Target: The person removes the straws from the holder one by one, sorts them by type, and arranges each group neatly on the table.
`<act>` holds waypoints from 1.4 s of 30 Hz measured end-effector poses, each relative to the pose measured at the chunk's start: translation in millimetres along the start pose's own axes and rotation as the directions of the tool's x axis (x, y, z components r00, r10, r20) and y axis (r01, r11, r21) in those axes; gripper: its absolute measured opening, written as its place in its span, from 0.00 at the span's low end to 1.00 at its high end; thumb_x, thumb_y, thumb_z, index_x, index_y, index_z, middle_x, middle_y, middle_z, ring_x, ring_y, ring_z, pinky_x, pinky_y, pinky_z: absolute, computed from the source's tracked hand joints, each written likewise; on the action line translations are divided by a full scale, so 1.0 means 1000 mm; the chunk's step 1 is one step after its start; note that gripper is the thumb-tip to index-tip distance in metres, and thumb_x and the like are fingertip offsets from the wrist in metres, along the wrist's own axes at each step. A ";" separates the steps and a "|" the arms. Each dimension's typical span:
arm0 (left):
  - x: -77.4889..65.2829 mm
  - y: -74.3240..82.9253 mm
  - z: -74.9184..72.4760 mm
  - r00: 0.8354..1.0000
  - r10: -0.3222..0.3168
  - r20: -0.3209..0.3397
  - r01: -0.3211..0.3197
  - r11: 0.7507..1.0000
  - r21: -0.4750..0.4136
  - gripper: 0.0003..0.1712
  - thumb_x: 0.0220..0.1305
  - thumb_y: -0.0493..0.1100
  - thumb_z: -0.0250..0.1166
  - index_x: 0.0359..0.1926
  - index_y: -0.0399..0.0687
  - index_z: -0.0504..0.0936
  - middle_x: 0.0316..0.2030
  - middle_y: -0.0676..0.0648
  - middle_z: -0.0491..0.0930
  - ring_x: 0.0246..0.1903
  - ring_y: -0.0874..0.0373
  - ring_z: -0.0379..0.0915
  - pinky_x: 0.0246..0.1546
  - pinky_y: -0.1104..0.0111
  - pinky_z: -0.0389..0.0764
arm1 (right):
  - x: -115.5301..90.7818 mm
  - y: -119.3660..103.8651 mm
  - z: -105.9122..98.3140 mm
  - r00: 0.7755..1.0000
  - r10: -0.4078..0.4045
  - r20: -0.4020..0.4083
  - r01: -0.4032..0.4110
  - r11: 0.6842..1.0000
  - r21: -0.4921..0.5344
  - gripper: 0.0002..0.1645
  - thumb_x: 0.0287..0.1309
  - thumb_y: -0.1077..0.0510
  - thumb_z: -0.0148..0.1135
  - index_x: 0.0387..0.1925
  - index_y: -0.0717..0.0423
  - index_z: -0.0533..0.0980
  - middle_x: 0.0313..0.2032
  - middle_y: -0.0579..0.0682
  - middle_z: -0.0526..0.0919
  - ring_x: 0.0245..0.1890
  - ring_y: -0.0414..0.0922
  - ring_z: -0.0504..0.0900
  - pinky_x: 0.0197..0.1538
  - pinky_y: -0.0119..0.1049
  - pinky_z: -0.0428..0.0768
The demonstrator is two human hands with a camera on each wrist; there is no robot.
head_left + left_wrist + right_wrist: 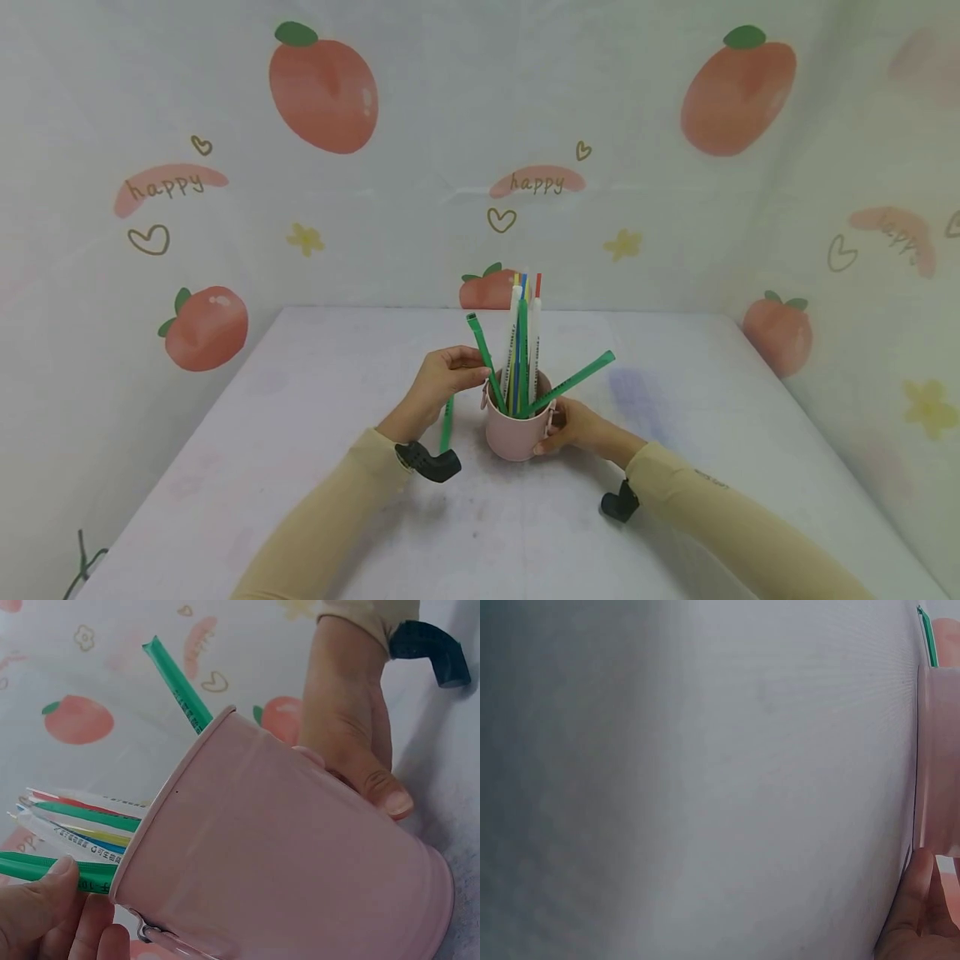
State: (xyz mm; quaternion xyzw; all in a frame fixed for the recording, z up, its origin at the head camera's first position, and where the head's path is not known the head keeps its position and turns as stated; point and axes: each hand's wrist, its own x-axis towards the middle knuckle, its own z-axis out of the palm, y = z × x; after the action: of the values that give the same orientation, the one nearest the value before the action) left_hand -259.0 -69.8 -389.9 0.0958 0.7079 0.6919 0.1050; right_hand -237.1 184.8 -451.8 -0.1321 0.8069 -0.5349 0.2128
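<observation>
A small pink metal bucket with side rings stands upright on the table. It holds several thin wrapped straws, white, green, yellow, blue and red. My left hand pinches a green wrapped straw just above the bucket's left rim, its lower end inside. My right hand holds the bucket from the right, thumb low on its front. Another green straw leans out over the right rim. Beside my left wrist lies one more green straw on the table, partly covered by the hand.
The table wears a pale cloth, and a printed fruit curtain hangs behind it. Black wrist cameras sit on both wrists. A dark cord shows at the lower left edge.
</observation>
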 end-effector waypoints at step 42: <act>-0.008 0.099 -0.040 0.962 0.192 -0.195 -0.244 0.924 -0.294 0.09 0.63 0.30 0.62 0.39 0.48 0.81 0.31 0.53 0.82 0.31 0.63 0.83 0.41 0.66 0.85 | -0.001 0.000 0.000 1.000 -0.002 0.020 0.002 1.000 0.013 0.46 0.46 0.60 0.77 0.66 0.63 0.64 0.59 0.55 0.74 0.51 0.45 0.70 0.57 0.35 0.71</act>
State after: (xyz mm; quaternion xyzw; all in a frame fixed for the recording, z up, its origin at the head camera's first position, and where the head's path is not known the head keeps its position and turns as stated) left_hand -263.5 -108.5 -289.5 0.0995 0.5791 0.8090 -0.0170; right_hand -236.3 185.6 -451.8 -0.1370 0.8010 -0.5392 0.2213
